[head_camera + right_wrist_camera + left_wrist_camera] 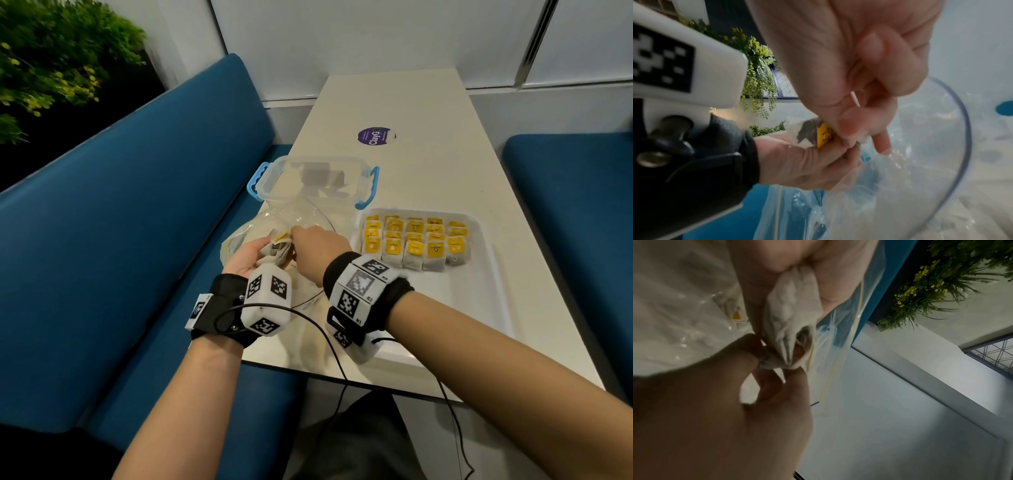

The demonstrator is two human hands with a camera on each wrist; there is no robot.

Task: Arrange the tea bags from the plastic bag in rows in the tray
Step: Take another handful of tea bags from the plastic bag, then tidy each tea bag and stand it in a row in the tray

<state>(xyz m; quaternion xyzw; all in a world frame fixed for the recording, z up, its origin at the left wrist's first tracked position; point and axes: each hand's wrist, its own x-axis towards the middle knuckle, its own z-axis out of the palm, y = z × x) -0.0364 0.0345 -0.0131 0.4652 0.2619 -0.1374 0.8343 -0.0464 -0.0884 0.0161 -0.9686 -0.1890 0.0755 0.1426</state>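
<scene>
My left hand (255, 251) is cupped palm-up over the clear plastic bag (270, 219) and holds a small bunch of tea bags (278, 251). My right hand (298, 238) reaches across and pinches one tea bag of that bunch near its yellow tag (824, 134). In the left wrist view the crumpled tea bags (789, 313) lie in the left palm, with the right fingertips (756, 356) on their lower end. To the right, the white tray (479, 301) holds three rows of yellow-tagged tea bags (416, 240) at its far end.
A clear lidded box with blue handles (311, 181) stands just beyond the plastic bag. A purple round sticker (375, 136) lies farther back on the white table (445, 154). Blue benches (137, 222) flank the table. Wrist-camera cables hang off the table's near edge.
</scene>
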